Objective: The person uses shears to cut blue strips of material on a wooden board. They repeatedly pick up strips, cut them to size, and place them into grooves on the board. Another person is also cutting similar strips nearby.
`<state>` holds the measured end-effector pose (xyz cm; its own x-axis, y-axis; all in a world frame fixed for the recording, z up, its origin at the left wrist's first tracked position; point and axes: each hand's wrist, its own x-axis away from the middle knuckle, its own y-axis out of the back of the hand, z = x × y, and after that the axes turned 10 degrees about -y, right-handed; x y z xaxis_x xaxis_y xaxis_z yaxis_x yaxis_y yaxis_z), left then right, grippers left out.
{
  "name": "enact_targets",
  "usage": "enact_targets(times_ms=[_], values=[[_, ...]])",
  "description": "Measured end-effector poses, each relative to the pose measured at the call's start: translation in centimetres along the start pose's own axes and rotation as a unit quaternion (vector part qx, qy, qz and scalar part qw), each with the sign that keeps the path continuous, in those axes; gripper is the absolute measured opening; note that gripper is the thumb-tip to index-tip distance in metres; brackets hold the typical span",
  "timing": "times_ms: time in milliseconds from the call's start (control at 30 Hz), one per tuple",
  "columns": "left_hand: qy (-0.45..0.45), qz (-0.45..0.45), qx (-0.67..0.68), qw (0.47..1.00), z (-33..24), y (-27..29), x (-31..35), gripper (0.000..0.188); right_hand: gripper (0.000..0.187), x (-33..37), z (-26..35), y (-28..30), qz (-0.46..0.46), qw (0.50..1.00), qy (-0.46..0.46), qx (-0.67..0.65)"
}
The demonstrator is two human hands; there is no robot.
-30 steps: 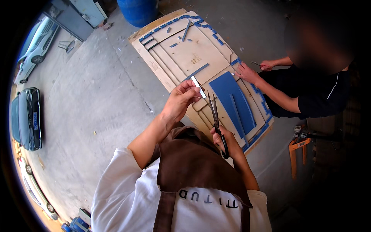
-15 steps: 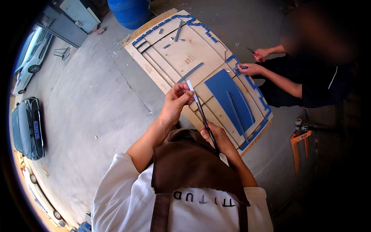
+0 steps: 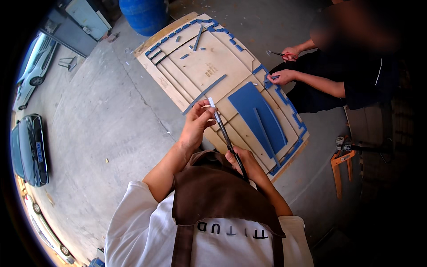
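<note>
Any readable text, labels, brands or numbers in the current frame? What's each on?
White shirt: large dark capitals, upside down in this view; legible, not transcribed here.
Blue plate on the dark car: characters small, not transcribed.
Wooden board: small printed marks, too small to read.

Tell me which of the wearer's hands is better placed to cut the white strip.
Probably the right: the right hand grips the scissors at the handle end, blades pointing toward the white strip. The left hand is occupied pinching that strip.
</note>
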<state>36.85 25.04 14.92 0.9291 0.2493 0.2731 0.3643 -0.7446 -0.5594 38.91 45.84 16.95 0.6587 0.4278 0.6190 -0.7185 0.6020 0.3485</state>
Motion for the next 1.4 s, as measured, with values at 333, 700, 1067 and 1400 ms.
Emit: enact_targets(times_ms=[333,700,1067,1400], values=[[0.086,0.155,0.182,0.967,1.2,0.7,-0.3,0.026,0.066,0.7,-0.8,0.1,0.050,0.993,-0.013,-0.108],[0.105,0.218,0.201,0.949,2.1,1.8,-0.7,0.018,0.059,1.4,-0.3,-0.3,0.132,0.969,-0.007,-0.208],[0.107,0.240,0.188,0.946,1.7,1.7,0.5,0.016,0.068,2.0,-0.1,-0.7,0.143,0.969,0.043,-0.195],[0.026,0.173,0.240,0.955,1.7,2.8,0.8,0.018,0.058,2.1,-1.0,-0.8,0.094,0.991,0.094,-0.035]])
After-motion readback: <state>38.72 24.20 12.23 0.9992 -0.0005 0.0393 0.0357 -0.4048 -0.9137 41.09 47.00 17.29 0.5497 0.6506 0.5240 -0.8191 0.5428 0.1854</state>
